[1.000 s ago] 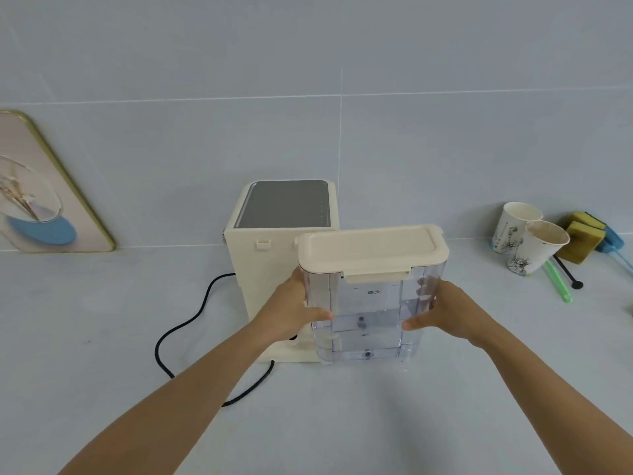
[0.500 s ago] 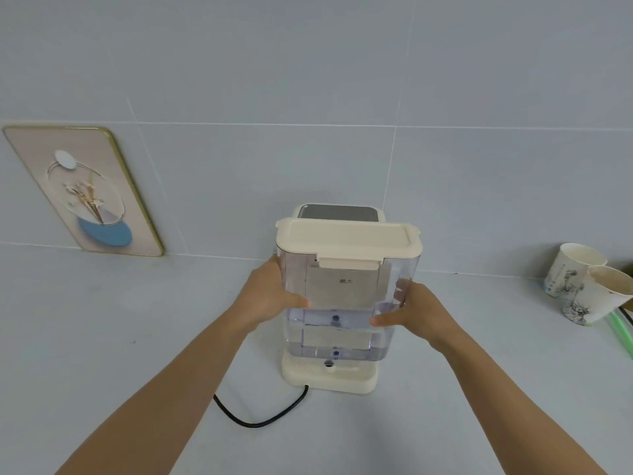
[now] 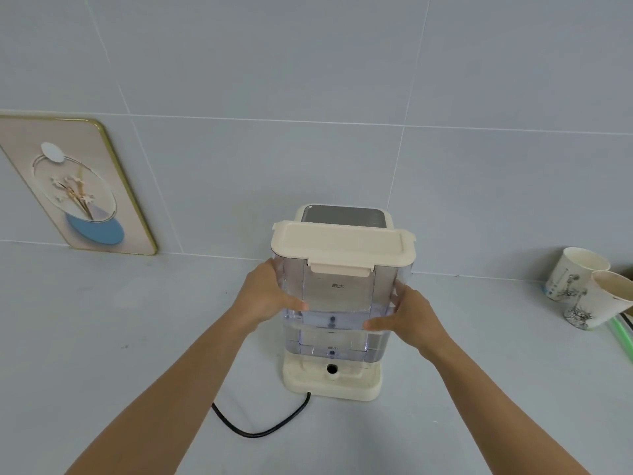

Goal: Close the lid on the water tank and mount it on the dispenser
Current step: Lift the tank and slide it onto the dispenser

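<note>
- Bench (image 3: 102, 337): pale grey and bare around the work; a framed picture (image 3: 78, 186) leans on the tiled wall at far left, and two paper cups (image 3: 582, 286) stand well apart at far right.
- Dispenser (image 3: 342, 216): cream body upright against the wall, its base plate (image 3: 342, 385) projecting forward with a round port (image 3: 331, 368) showing; a black cord (image 3: 267, 423) trails off the front.
- Water tank (image 3: 337, 303): clear, partly filled, cream lid (image 3: 342, 246) down and its front latch (image 3: 340, 269) lying flat. A second ago it was held to the right of the dispenser; now it is centred over the base plate, lower edge just above or touching the plate. Cannot tell whether it is seated.
- Left hand (image 3: 267, 299): palm pressed to the tank's left wall, fingers (image 3: 294, 305) curled round its front edge.
- Right hand (image 3: 411, 320): mirrors it on the right wall, fingers (image 3: 376, 325) wrapped onto the front.
- Judgement: lid step looks done and alignment is achieved. What remains is a straight press down and back until the tank's outlet meets the port; a tilted tank could miss it and leak.
</note>
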The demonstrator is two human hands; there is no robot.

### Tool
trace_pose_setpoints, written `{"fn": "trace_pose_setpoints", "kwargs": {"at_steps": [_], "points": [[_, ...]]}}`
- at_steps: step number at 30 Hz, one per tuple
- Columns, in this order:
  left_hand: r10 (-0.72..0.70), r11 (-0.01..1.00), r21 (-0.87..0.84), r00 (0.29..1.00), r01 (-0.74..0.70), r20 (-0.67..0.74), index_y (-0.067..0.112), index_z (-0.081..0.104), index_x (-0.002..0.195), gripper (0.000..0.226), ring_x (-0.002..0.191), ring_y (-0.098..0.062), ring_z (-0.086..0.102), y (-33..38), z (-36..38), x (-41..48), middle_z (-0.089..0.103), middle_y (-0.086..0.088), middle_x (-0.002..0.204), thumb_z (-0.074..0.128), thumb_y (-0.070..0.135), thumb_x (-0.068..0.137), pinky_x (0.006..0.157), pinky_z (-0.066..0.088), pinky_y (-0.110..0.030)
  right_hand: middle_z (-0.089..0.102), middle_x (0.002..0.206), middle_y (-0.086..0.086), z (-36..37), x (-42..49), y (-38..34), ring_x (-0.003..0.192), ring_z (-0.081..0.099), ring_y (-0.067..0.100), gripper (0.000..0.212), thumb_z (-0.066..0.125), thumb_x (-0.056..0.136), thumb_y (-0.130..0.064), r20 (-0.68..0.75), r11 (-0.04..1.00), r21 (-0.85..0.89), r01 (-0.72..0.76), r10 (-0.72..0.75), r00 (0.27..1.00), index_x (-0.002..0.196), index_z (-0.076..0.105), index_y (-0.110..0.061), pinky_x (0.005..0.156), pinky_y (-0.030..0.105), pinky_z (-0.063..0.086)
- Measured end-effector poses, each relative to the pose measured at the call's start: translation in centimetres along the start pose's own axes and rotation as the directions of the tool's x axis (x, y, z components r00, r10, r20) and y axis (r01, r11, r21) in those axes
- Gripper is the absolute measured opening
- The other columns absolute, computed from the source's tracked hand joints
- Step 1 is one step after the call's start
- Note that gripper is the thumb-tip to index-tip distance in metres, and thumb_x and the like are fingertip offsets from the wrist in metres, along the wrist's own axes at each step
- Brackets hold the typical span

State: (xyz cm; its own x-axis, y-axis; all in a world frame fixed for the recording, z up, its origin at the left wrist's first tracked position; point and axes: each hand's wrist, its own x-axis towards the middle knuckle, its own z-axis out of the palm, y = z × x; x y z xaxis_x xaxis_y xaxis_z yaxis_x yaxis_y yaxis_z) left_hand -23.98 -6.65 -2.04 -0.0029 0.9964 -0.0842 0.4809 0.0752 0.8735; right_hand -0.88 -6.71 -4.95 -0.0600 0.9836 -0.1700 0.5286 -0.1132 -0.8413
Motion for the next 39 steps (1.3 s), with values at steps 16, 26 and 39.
{"fn": "trace_pose_setpoints", "kwargs": {"at_steps": [16,26,39], "points": [[-0.066,0.997,0.033,0.998,0.067,-0.017,0.011,0.047,0.096,0.058,0.078,-0.017,0.042,-4.3,2.5,-0.2,0.045,0.004,0.078,0.084,0.006,0.053,0.061,0.038,-0.021,0.059,0.124,0.004,2.3,-0.2,3.4,0.109,0.055,0.025,0.078,0.083,0.054,-0.012,0.019,0.998,0.014,-0.054,0.054,0.998,0.122,0.044,-0.017,0.090,0.035,0.047],[-0.030,0.995,0.090,0.999,0.029,0.014,0.002,0.049,0.109,0.063,0.085,-0.019,0.047,-5.0,2.5,-0.1,0.049,-0.007,0.094,0.083,0.012,0.057,0.078,0.040,-0.031,0.056,0.129,0.005,2.4,0.0,3.7,0.115,0.052,0.028,0.084,0.082,0.057,-0.016,0.037,0.998,-0.034,-0.050,0.051,0.998,0.128,0.038,-0.017,0.088,0.032,0.044],[-0.016,0.988,0.157,0.999,0.009,0.044,0.012,0.046,0.094,0.048,0.082,-0.018,0.044,-5.4,2.4,-0.1,0.045,-0.006,0.090,0.081,0.020,0.062,0.074,0.039,-0.033,0.055,0.129,0.006,2.7,0.0,4.1,0.113,0.052,0.027,0.081,0.083,0.058,-0.019,0.032,0.995,-0.038,-0.090,0.091,0.995,0.126,0.040,-0.013,0.088,0.031,0.044]]}}
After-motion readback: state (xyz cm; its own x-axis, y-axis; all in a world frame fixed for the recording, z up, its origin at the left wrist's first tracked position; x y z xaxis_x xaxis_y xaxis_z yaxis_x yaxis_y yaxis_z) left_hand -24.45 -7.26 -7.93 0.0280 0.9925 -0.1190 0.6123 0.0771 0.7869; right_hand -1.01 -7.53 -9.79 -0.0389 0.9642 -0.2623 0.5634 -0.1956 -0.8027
